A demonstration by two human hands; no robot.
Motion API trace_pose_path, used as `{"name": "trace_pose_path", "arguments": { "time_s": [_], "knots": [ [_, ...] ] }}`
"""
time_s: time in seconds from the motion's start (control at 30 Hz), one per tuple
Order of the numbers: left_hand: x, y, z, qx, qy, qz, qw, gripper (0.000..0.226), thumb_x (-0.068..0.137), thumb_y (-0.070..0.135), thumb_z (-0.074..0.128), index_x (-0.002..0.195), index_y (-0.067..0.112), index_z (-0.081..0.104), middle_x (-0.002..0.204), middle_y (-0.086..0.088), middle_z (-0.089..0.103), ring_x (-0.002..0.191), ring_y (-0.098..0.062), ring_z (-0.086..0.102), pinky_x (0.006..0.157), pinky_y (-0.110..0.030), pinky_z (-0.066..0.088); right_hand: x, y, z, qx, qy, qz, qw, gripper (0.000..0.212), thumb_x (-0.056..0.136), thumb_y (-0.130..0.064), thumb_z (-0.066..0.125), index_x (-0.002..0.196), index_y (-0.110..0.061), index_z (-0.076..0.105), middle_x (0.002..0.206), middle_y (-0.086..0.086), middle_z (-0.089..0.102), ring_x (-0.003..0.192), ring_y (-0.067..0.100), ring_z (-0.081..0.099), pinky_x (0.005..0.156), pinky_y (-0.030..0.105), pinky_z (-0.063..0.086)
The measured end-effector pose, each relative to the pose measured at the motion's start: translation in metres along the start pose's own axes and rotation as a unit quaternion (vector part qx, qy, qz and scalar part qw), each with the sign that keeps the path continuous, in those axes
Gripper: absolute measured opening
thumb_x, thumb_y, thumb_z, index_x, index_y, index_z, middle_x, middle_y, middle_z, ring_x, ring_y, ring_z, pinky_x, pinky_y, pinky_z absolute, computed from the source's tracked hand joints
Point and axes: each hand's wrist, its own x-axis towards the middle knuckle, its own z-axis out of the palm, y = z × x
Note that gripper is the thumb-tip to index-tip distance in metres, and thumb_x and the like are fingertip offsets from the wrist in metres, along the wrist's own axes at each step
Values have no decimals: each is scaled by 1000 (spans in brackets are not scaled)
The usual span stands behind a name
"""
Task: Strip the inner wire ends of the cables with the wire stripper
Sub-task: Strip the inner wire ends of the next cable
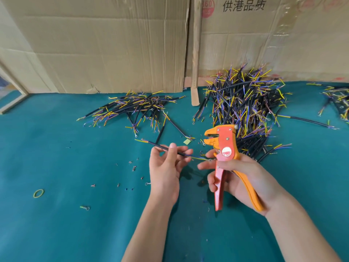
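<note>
My left hand (167, 167) pinches a short black cable (162, 147) between thumb and fingers, above the green table. The cable's coloured inner wires (198, 158) stick out to the right, and the thumb and forefinger of my right hand (243, 176) touch their ends. That same hand grips the orange and red wire stripper (225, 148) by its handles, jaws pointing up and left, slightly apart with nothing between them. The cable's far end shows yellow-green wires at the upper left.
A big heap of black cables (245, 108) lies behind the stripper, a flatter pile (136, 108) at centre left, another (338, 99) at the far right edge. Cardboard sheets (113, 44) wall the table's back. Insulation scraps and a yellow rubber band (38, 193) lie on the green mat (56, 233).
</note>
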Motion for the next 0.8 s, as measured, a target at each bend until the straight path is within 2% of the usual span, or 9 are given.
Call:
{"name": "trace_pose_path", "arguments": {
  "time_s": [0.1, 0.2, 0.33, 0.47, 0.53, 0.63, 0.8],
  "knots": [
    [-3, -1, -1, 33, -31, -9, 999, 15, 101, 2, 54, 98, 11, 42, 84, -21, 72, 72, -26, 72, 63, -27, 58, 0, 0, -1, 17, 29, -33, 999, 38, 78, -11, 74, 115, -1, 68, 109, 30, 66, 71, 36, 62, 64, 45, 54],
    [-6, 0, -2, 76, -70, -26, 994, 24, 94, -5, 60, 89, 12, 43, 84, -22, 73, 76, -29, 73, 61, -27, 57, -2, -2, -3, 19, 44, -43, 998, 44, 79, -10, 68, 121, 4, 64, 104, 27, 64, 72, 37, 62, 63, 45, 54],
    [-9, -1, -6, 145, -125, -14, 981, 22, 85, 0, 65, 80, 9, 46, 84, -20, 73, 77, -29, 74, 57, -26, 54, -1, -1, -1, 19, 29, -44, 998, 46, 79, -10, 66, 123, 6, 63, 102, 24, 61, 71, 38, 58, 62, 47, 51],
    [-7, -2, -5, 185, -139, -17, 973, 12, 75, 6, 61, 86, 2, 58, 74, -17, 70, 65, -23, 67, 52, -23, 46, 0, 1, 0, 19, 4, -38, 999, 51, 78, -11, 71, 125, 5, 63, 103, 23, 60, 71, 38, 58, 63, 47, 51],
    [-6, -4, -5, 218, -143, -16, 965, 17, 76, 7, 58, 90, 4, 67, 71, -11, 69, 58, -18, 61, 50, -22, 43, 1, 2, 1, 19, -1, -38, 999, 56, 76, -15, 73, 127, 5, 62, 104, 23, 60, 71, 37, 59, 63, 47, 51],
    [-6, -7, -6, 252, -149, 0, 956, 13, 89, 2, 63, 87, 9, 73, 65, -5, 67, 49, -12, 52, 48, -18, 41, 2, 1, -2, 17, 4, -44, 999, 58, 77, -15, 72, 130, 6, 58, 104, 22, 60, 71, 38, 58, 63, 47, 50],
    [-3, -10, -7, 201, -96, 11, 975, 13, 95, 3, 63, 85, 5, 71, 69, -7, 67, 54, -16, 56, 50, -20, 43, 1, 0, -3, 2, 17, -57, 998, 52, 79, -12, 70, 128, 4, 62, 115, 27, 65, 70, 37, 59, 63, 46, 51]
  ]
}}
